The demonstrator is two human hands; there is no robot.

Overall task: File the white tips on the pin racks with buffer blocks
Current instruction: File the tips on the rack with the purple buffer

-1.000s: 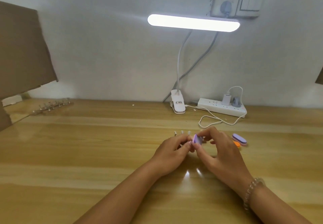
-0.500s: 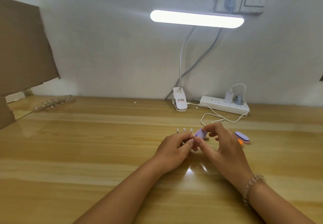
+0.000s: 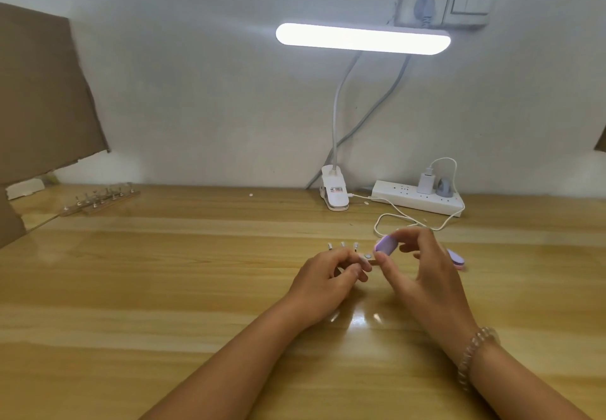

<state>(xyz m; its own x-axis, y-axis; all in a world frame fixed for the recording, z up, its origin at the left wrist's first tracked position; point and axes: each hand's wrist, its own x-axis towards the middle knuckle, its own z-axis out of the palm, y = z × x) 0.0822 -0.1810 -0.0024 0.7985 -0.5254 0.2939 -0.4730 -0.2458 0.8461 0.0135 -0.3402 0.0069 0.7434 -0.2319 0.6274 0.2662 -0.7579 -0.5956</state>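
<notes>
A pin rack (image 3: 342,246) with small white tips lies on the wooden table; three tips show to the left of my fingers, the rest is hidden under my hands. My left hand (image 3: 331,280) rests on the table and pinches the rack's right part. My right hand (image 3: 423,272) pinches a small purple buffer block (image 3: 385,244) between thumb and fingers, just above and right of a white tip (image 3: 368,256). A second pin rack (image 3: 100,201) lies at the far left. Another purple buffer block (image 3: 456,257) lies behind my right hand.
A clip lamp (image 3: 334,195) stands at the back edge, its light bar (image 3: 362,38) overhead. A white power strip (image 3: 418,203) with a looping cable (image 3: 398,219) lies to the right. Cardboard (image 3: 42,105) leans at the left. The wooden table (image 3: 164,288) spreads wide in front.
My right hand has lifted the purple block slightly up and to the right, off the tip. My left hand keeps its hold on the rack.
</notes>
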